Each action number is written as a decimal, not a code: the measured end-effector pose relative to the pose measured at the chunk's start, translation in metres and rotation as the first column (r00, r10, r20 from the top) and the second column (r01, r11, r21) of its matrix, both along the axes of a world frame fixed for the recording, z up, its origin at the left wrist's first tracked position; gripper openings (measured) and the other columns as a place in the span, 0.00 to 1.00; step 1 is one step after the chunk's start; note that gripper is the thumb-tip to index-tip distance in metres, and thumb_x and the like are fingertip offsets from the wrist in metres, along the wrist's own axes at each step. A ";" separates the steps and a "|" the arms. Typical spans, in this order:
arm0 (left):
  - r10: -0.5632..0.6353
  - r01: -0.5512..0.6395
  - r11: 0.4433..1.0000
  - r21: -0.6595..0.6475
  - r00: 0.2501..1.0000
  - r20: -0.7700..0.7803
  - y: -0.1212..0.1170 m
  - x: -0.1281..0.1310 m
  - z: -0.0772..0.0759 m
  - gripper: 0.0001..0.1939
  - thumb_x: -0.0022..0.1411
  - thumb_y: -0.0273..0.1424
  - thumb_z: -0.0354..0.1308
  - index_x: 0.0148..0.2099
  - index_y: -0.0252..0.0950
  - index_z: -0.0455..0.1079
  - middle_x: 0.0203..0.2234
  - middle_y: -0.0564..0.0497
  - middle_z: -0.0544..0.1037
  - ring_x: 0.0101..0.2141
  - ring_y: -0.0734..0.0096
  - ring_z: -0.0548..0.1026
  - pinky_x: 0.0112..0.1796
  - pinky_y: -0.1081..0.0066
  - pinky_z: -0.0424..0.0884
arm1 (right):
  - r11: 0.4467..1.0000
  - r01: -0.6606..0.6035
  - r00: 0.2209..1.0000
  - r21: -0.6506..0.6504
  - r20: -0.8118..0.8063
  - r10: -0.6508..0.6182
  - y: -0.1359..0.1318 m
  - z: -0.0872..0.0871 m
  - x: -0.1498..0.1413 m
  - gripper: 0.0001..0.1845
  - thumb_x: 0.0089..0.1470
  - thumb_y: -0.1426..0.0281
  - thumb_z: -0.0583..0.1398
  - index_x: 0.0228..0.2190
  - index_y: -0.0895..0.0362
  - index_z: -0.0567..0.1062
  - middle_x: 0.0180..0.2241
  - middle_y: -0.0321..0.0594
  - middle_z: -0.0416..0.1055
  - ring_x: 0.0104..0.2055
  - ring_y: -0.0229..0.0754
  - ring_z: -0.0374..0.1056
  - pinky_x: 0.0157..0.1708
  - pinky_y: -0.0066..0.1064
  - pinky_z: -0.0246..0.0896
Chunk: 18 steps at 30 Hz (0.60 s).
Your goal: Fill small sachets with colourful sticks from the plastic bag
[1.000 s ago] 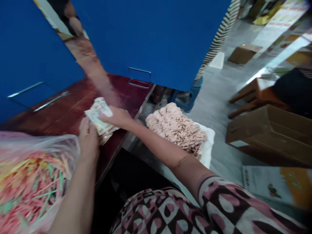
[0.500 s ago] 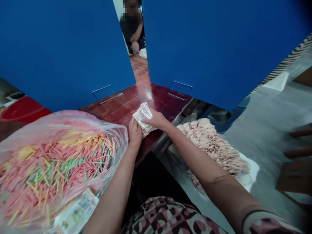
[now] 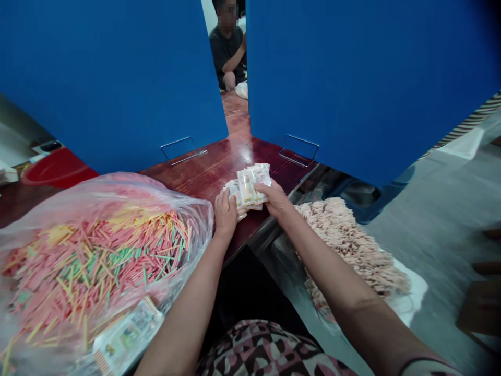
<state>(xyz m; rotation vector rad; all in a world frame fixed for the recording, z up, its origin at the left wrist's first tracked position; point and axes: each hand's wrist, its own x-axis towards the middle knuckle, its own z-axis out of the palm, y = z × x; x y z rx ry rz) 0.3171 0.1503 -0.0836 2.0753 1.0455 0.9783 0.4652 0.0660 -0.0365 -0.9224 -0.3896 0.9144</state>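
Both hands are at a stack of small white printed packets [image 3: 249, 180] over the dark red table [image 3: 188, 180]. My left hand [image 3: 226, 215] is closed round the left edge of the stack. On the other side, my right hand [image 3: 275, 199] pinches the upper packets, thumb on top and fingers hidden below. The packets look glossy and are fanned a little, with edges showing underneath. To the left, a clear plastic bag [image 3: 201, 209] is heaped with thin pink, yellow and green sticks [image 3: 117, 261]. A larger printed packet [image 3: 129, 334] rests at its front, beside my left forearm.
Two blue panels [image 3: 117, 78] with wire feet [image 3: 183, 151] stand across the table. Through their gap a person [image 3: 230, 52] sits. A red basin [image 3: 58, 167] is at the left. Right of the table are a pile of pale, thin pieces [image 3: 348, 245] and a dark blue container [image 3: 376, 201].
The packets have spread from a compact tilted stack into a flatter fan. My right hand has shifted rightward with the upper ones. The whole view has swung slightly left.
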 end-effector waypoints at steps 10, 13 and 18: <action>0.137 -0.099 0.987 0.124 0.926 -0.352 -0.009 0.010 0.025 0.29 0.69 0.34 0.50 0.67 0.25 0.65 0.66 0.30 0.68 0.66 0.43 0.66 0.67 0.46 0.59 | 0.982 0.145 0.967 0.120 -0.225 -0.116 0.002 -0.012 0.025 0.22 0.41 0.71 0.70 0.41 0.55 0.76 0.38 0.36 0.83 0.39 0.43 0.79 0.40 0.33 0.79; 0.137 -0.109 0.990 0.095 0.914 -0.382 0.000 0.011 0.035 0.28 0.69 0.32 0.50 0.67 0.23 0.65 0.64 0.27 0.69 0.66 0.43 0.66 0.68 0.46 0.57 | 0.981 0.151 0.969 0.122 -0.215 -0.122 -0.003 -0.009 0.031 0.22 0.41 0.71 0.71 0.41 0.55 0.76 0.38 0.36 0.83 0.39 0.43 0.79 0.39 0.32 0.79; 0.162 -0.151 0.986 0.068 0.965 -0.208 -0.002 0.006 0.053 0.34 0.70 0.38 0.55 0.71 0.26 0.57 0.73 0.27 0.52 0.74 0.39 0.46 0.70 0.39 0.45 | 0.988 0.114 0.987 0.104 -0.124 -0.101 -0.017 0.001 0.019 0.27 0.39 0.68 0.72 0.44 0.53 0.75 0.40 0.35 0.82 0.41 0.45 0.79 0.44 0.36 0.78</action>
